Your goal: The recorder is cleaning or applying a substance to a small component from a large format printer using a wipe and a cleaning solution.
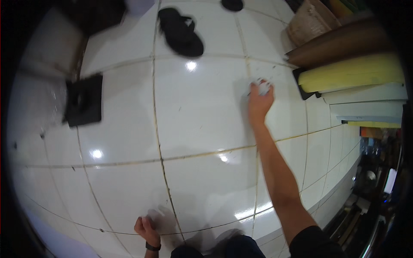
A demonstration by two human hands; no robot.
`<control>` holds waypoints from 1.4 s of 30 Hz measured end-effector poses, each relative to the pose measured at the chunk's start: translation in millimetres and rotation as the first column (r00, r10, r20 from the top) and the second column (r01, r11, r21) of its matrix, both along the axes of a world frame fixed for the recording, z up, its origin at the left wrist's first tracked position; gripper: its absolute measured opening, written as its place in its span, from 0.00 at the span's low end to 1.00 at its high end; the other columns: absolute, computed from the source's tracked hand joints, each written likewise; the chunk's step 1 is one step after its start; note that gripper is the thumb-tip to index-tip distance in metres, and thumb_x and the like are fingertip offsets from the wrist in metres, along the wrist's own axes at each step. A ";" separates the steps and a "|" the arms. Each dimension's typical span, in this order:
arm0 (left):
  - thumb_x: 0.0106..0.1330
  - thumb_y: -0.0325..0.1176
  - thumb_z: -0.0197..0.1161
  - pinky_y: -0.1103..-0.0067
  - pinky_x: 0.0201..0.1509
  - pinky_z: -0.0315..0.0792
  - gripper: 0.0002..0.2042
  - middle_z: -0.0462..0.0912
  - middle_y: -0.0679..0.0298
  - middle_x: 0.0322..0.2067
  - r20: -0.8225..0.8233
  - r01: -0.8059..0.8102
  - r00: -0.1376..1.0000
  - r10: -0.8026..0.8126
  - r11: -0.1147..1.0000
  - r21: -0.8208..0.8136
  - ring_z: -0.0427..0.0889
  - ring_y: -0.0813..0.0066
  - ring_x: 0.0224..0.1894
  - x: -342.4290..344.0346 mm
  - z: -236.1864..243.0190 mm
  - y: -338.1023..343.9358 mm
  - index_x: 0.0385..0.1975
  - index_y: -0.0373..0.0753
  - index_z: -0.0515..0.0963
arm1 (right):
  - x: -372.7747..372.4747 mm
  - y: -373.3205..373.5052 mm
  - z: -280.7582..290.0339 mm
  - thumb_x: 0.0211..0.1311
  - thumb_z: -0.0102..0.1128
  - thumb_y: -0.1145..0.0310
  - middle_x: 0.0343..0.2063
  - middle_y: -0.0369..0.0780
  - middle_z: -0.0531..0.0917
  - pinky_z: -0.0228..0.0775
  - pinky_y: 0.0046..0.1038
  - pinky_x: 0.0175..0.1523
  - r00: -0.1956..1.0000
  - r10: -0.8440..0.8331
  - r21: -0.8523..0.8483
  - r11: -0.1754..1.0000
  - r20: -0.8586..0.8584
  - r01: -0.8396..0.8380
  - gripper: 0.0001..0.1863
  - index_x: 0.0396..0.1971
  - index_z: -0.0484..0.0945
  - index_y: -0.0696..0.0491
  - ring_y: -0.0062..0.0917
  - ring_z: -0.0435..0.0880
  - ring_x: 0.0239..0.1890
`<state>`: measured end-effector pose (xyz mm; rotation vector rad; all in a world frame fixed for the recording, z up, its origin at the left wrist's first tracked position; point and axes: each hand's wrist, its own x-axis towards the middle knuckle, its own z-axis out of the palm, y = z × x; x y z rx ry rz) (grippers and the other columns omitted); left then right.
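My right arm reaches far forward over the white tiled floor (202, 99). At its end my right hand (261, 103) is closed around a crumpled white wad (263, 89), held down at the tiles; whether it is paper or cloth I cannot tell. Small dark bits (274, 67) lie on the floor just beyond it. Low in the picture, left of my knees, my left hand (147, 230) is curled into a loose fist above the floor, a dark band on its wrist. Nothing shows in its fingers.
A black slipper (180, 34) lies at the far side, with part of another dark item (232, 4) beyond. A black square piece (88, 101) sits at the left. Along the right stand a yellow roll-shaped object (352, 73), a brown board (340, 43) and a worn container (310, 23).
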<state>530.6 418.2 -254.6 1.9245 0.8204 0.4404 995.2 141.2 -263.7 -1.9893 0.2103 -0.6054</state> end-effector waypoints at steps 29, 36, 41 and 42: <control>0.65 0.71 0.41 0.69 0.78 0.36 0.46 0.40 0.55 0.75 0.844 0.770 0.339 -0.416 -0.392 -0.503 0.36 0.60 0.77 806.3 253.1 -330.9 0.74 0.43 0.44 | 5.4 -1.0 19.8 0.42 0.65 0.77 0.43 0.49 0.74 0.73 0.38 0.49 0.998 0.048 0.088 0.995 -0.043 -0.044 0.15 0.33 0.73 0.55 0.43 0.77 0.46; 0.73 0.61 0.33 0.61 0.78 0.42 0.39 0.46 0.47 0.73 0.524 0.502 0.851 0.041 -0.359 -0.787 0.45 0.51 0.75 613.9 143.0 -134.9 0.72 0.34 0.47 | 3.2 -2.3 25.1 0.43 0.64 0.77 0.42 0.50 0.75 0.71 0.39 0.51 0.996 0.066 0.070 0.996 -0.059 -0.062 0.14 0.32 0.72 0.57 0.44 0.77 0.46; 0.72 0.62 0.35 0.60 0.78 0.44 0.39 0.49 0.47 0.72 0.420 0.466 0.883 0.209 -0.285 -0.838 0.47 0.50 0.75 546.5 123.3 -90.1 0.71 0.34 0.49 | 2.3 0.4 24.3 0.45 0.63 0.78 0.44 0.49 0.74 0.71 0.37 0.51 0.996 0.045 0.108 0.994 -0.081 -0.036 0.12 0.31 0.72 0.57 0.41 0.77 0.47; 0.73 0.61 0.36 0.59 0.78 0.43 0.38 0.48 0.46 0.72 0.401 0.459 0.885 0.238 -0.296 -0.838 0.45 0.48 0.75 540.4 123.5 -88.7 0.71 0.34 0.49 | 3.1 0.4 26.3 0.45 0.63 0.78 0.44 0.49 0.74 0.71 0.37 0.51 0.995 0.055 0.105 0.993 -0.087 -0.046 0.12 0.31 0.72 0.57 0.41 0.77 0.47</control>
